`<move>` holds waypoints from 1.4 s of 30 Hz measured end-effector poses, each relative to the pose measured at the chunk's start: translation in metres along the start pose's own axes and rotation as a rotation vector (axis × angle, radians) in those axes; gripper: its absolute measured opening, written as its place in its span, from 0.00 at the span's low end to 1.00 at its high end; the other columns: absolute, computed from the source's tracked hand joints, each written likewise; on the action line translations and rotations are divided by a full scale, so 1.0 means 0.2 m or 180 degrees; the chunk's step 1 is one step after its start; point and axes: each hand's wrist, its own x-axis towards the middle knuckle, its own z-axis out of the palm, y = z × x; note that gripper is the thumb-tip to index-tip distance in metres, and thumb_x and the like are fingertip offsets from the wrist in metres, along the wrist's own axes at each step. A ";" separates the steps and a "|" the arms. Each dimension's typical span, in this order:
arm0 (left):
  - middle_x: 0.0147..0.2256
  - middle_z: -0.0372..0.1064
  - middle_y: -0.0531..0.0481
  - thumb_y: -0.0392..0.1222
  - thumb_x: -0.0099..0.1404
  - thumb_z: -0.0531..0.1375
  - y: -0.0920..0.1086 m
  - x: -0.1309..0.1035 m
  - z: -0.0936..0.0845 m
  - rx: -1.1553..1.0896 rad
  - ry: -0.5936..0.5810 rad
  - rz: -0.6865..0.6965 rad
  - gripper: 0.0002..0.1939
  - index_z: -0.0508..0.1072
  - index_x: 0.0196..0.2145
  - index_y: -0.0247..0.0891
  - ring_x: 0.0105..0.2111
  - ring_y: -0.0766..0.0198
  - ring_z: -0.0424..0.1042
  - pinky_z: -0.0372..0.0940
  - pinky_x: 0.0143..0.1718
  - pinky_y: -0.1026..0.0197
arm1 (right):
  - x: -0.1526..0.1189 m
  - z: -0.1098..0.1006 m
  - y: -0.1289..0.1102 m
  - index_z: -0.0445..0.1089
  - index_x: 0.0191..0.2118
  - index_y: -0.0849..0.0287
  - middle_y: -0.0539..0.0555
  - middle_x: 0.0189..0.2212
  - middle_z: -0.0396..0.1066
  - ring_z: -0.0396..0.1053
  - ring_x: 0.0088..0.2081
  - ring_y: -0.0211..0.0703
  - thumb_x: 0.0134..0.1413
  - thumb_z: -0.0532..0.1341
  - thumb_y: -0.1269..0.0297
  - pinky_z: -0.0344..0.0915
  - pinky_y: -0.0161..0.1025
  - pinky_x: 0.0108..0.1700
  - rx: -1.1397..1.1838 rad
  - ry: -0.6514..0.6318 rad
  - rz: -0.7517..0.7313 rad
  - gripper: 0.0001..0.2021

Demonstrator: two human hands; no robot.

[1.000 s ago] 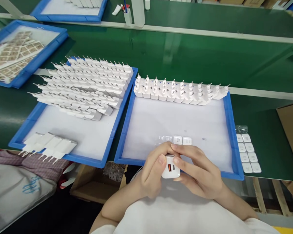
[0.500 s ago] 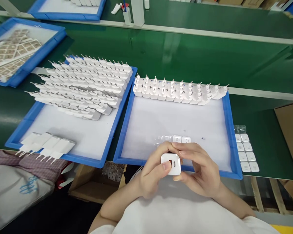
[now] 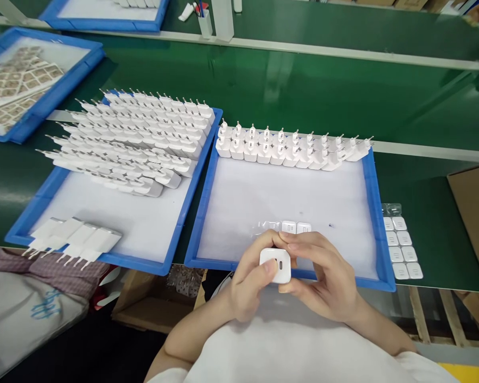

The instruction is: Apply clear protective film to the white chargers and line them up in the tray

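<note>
Close to my body, over the near edge of the right-hand tray, both hands hold a white plug charger (image 3: pixel 285 272). Its port face is turned up toward me and shows a slim port. My left hand (image 3: pixel 245 282) is closed round the charger's left side, its thumb pressed on the face and covering part of the other port. My right hand (image 3: pixel 329 276) is curled against the charger's right side, thumb below and fingers above. The plug end is hidden behind the fingers. Just beyond the fingertips lies a clear film strip (image 3: pixel 270 227) with a couple of white square pieces (image 3: pixel 289 227).
The right blue tray (image 3: pixel 201 213) has rows of upright white chargers (image 3: pixel 277 151) along its far side. Many more fill the left blue tray (image 3: pixel 171 250), with several lying flat (image 3: pixel 90 239) near its front. White squares on film (image 3: pixel 399 239) lie right, beside a cardboard box (image 3: pixel 473 213).
The charger has tilted slightly, and my left thumb now covers more of the port that showed orange before. Both hands have shifted a little left; the whole view has moved slightly too.
</note>
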 end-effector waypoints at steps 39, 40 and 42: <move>0.39 0.58 0.49 0.58 0.72 0.55 0.04 0.01 -0.02 -0.0139 -0.0729 -0.0451 0.20 0.64 0.50 0.39 0.35 0.63 0.57 0.56 0.37 0.61 | 0.01 -0.05 0.01 0.64 0.64 0.56 0.61 0.48 0.65 0.69 0.47 0.48 0.70 0.55 0.64 0.75 0.44 0.40 -0.0260 -0.0083 -0.0216 0.19; 0.39 0.58 0.49 0.60 0.72 0.54 0.03 0.01 -0.02 -0.0298 -0.0643 -0.0575 0.21 0.65 0.49 0.39 0.35 0.64 0.57 0.56 0.36 0.61 | 0.00 -0.05 0.01 0.63 0.64 0.54 0.60 0.47 0.66 0.69 0.46 0.48 0.69 0.57 0.63 0.74 0.44 0.40 -0.0171 -0.0007 -0.0106 0.20; 0.38 0.60 0.49 0.59 0.73 0.52 0.02 0.02 -0.02 -0.0564 -0.0459 -0.0760 0.20 0.67 0.46 0.38 0.34 0.64 0.58 0.56 0.34 0.62 | -0.01 -0.03 0.02 0.59 0.66 0.50 0.57 0.46 0.69 0.69 0.43 0.47 0.66 0.62 0.60 0.74 0.45 0.39 0.0066 0.0200 0.0119 0.25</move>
